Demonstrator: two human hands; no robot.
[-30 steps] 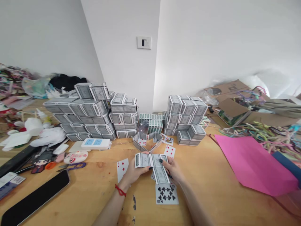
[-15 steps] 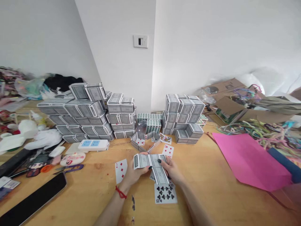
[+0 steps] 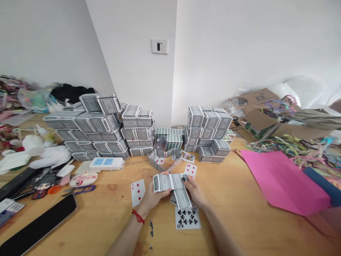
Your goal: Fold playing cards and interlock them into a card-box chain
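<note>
In front of me I hold a joined piece of folded playing cards point(image 3: 181, 195), patterned grey backs facing up, one card sticking out toward me. My left hand point(image 3: 153, 197) is closed on its left part, thumb on top and fingers mostly hidden underneath. My right hand point(image 3: 196, 193) grips the right end, its thumb near the upper corner. Below the piece lies a ten of clubs point(image 3: 188, 219), partly overlapping other cards. A three of diamonds point(image 3: 137, 192) rests beside my left wrist, and another diamond card point(image 3: 190, 170) is beyond my right hand. Farther back stands an open ring of folded cards point(image 3: 174, 164).
Stacked card blocks stand at the left point(image 3: 97, 122), centre-left point(image 3: 137, 133) and right point(image 3: 209, 122). Green-and-white boxes point(image 3: 174, 142) sit between them. A power strip point(image 3: 106, 163), scissors point(image 3: 84, 189) and a black phone-like slab point(image 3: 39, 225) lie left; pink paper point(image 3: 279, 179) and yarn lie right.
The folded piece has shifted and turned slightly in my hands. My right thumb has slid up toward its upper right corner. The loose cards lie where they were.
</note>
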